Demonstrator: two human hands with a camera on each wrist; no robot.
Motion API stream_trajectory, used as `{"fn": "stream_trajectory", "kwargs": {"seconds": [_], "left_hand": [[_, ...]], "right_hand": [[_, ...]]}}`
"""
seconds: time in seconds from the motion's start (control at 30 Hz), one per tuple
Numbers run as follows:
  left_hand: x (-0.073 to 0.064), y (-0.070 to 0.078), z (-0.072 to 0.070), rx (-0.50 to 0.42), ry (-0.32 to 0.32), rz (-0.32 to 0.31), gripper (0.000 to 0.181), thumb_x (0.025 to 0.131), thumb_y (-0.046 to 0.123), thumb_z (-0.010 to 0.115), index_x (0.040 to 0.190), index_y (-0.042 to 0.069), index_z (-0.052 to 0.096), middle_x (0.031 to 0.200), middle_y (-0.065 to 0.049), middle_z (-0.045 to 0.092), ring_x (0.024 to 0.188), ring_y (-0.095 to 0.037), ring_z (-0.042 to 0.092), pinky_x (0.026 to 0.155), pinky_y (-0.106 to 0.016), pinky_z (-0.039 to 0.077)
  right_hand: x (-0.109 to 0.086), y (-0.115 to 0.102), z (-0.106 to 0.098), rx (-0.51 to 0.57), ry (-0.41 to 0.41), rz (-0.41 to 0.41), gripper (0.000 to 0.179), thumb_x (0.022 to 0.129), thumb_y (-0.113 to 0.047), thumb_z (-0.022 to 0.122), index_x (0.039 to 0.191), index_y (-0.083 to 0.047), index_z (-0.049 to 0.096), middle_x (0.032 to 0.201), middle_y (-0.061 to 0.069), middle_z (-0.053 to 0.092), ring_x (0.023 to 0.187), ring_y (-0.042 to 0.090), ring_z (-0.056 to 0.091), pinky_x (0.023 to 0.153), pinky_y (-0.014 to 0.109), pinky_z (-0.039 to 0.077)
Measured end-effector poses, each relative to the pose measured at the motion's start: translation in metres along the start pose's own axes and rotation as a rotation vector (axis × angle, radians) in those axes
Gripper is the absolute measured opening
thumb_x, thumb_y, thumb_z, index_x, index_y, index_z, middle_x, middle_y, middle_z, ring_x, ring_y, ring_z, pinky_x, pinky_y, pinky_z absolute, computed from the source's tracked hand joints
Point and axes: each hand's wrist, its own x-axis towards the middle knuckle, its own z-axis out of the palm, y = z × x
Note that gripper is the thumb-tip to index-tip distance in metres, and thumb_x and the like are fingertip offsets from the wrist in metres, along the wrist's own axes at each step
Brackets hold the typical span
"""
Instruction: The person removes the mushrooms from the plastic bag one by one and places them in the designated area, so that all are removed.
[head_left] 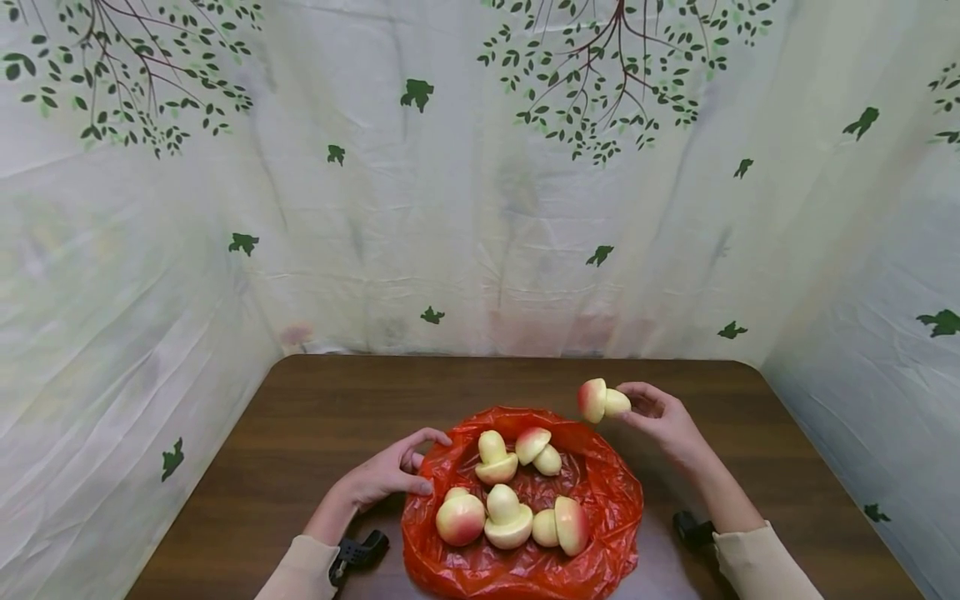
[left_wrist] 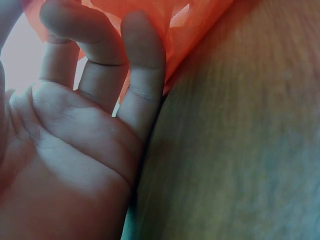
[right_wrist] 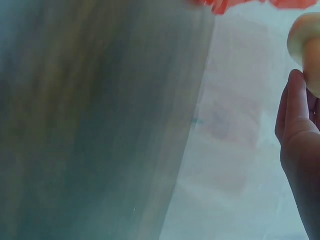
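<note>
We are pinching a toy mushroom (head_left: 602, 401) in our right hand (head_left: 663, 418); our left hand (head_left: 386, 473) is gripping the red bag (head_left: 600, 508) (five mushrooms inside).

The head view is bright and evenly lit, with soft shadows on the dark brown wooden table (head_left: 315, 417) and bending edges; both wrist views are blurred.

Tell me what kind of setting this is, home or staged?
Probably a staged recording booth, not a lived-in room. A wrinkled cloth backdrop printed with trees and leaves wraps three sides of a bare brown table, and toy mushrooms lie on a red plastic bag. The right hand holds one more.
</note>
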Motion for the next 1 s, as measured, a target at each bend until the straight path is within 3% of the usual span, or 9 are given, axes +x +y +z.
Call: {"fn": "stream_trajectory", "kwargs": {"seconds": [0.27, 0.57, 0.8, 1.0], "left_hand": [[0.0, 0.001, 0.001, -0.007, 0.001, -0.004, 0.061, 0.098, 0.005, 0.071, 0.149, 0.004, 0.038, 0.094, 0.001, 0.08, 0.078, -0.008, 0.077, 0.077, -0.031, 0.067], [0.0, 0.002, 0.001, 0.01, 0.014, -0.012, 0.062, 0.098, 0.006, 0.071, 0.149, 0.002, 0.037, 0.092, 0.002, 0.08, 0.077, -0.008, 0.077, 0.077, -0.031, 0.067], [0.0, 0.002, 0.0, 0.011, 0.013, -0.013, 0.062, 0.098, 0.006, 0.071, 0.149, 0.002, 0.037, 0.094, 0.001, 0.08, 0.078, -0.008, 0.077, 0.078, -0.031, 0.067], [-0.001, 0.002, 0.001, 0.012, 0.01, -0.009, 0.061, 0.098, 0.006, 0.071, 0.149, 0.003, 0.036, 0.094, 0.001, 0.081, 0.078, -0.008, 0.077, 0.078, -0.031, 0.066]], "right_hand": [[0.017, 0.01, -0.014, -0.023, 0.066, 0.066, 0.049, 0.101, -0.015, 0.074, 0.14, 0.009, 0.057, 0.116, -0.015, 0.068, 0.108, -0.001, 0.067, 0.09, 0.015, 0.057], [0.041, 0.02, -0.026, -0.064, 0.105, 0.142, 0.053, 0.099, -0.019, 0.076, 0.142, 0.008, 0.057, 0.124, 0.0, 0.069, 0.103, -0.007, 0.065, 0.089, 0.012, 0.054], [0.058, 0.028, -0.032, -0.109, 0.104, 0.2, 0.057, 0.1, -0.023, 0.075, 0.145, 0.007, 0.056, 0.143, 0.026, 0.061, 0.1, -0.007, 0.062, 0.088, 0.012, 0.051], [0.068, 0.035, -0.036, -0.123, 0.1, 0.227, 0.058, 0.101, -0.023, 0.073, 0.146, 0.009, 0.055, 0.141, 0.024, 0.062, 0.097, -0.004, 0.061, 0.086, 0.013, 0.051]]}}
